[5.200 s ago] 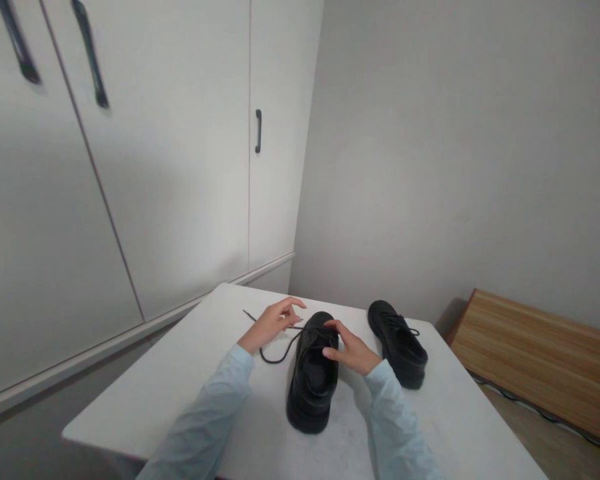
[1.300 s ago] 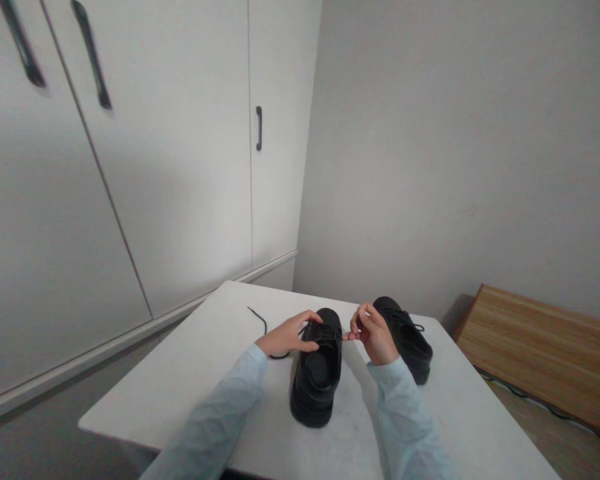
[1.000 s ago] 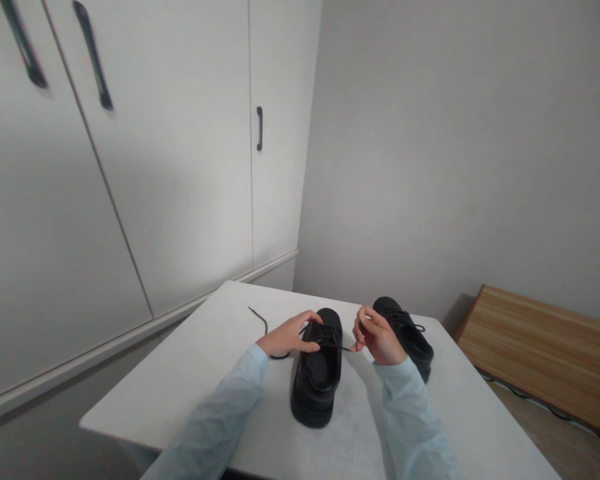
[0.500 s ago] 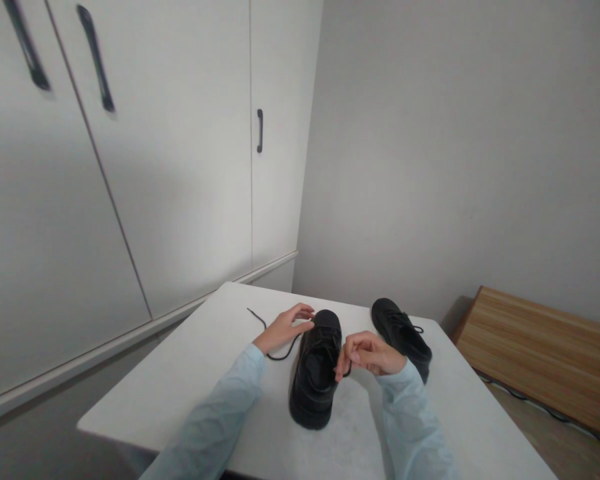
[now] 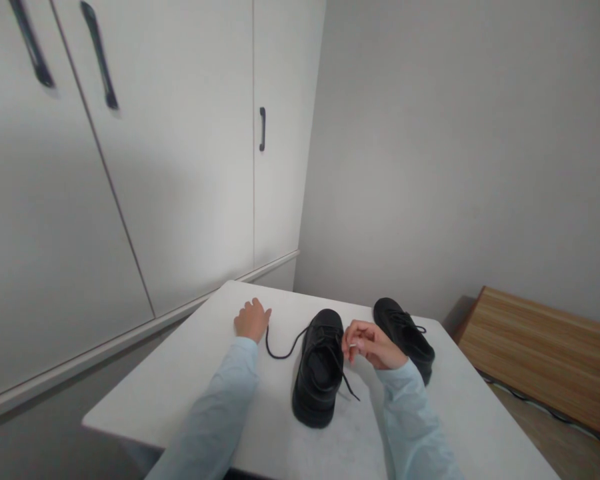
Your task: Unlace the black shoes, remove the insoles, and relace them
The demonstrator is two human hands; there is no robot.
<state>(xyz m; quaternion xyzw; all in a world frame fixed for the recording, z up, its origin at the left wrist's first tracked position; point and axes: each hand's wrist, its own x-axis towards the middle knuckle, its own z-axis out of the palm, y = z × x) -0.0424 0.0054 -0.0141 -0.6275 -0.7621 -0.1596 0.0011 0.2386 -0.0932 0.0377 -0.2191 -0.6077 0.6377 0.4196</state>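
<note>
A black lace-up shoe (image 5: 314,393) stands on the white table (image 5: 180,393), toe pointing away from me. One end of its black shoelace (image 5: 279,358) curves out to the left and passes under my left hand (image 5: 251,321). That hand is over the tabletop, fingers bent and thumb apart; whether it touches the lace's tip is hidden. Beside the shoe's right edge, my right hand (image 5: 373,343) has its fingers curled in against the thumb, and I see nothing between them. Below it the other lace end hangs loose, down to the table.
A second black shoe (image 5: 407,340), its lace tied, stands at the back right of the table. White cupboards with dark handles (image 5: 263,129) line the left, a grey wall the back. At right is a wood-grain panel (image 5: 545,360) with a cable along its lower edge.
My left hand has moved left from the shoe's toe to the far end of the lace. The right hand has let go of the right lace end and risen slightly.
</note>
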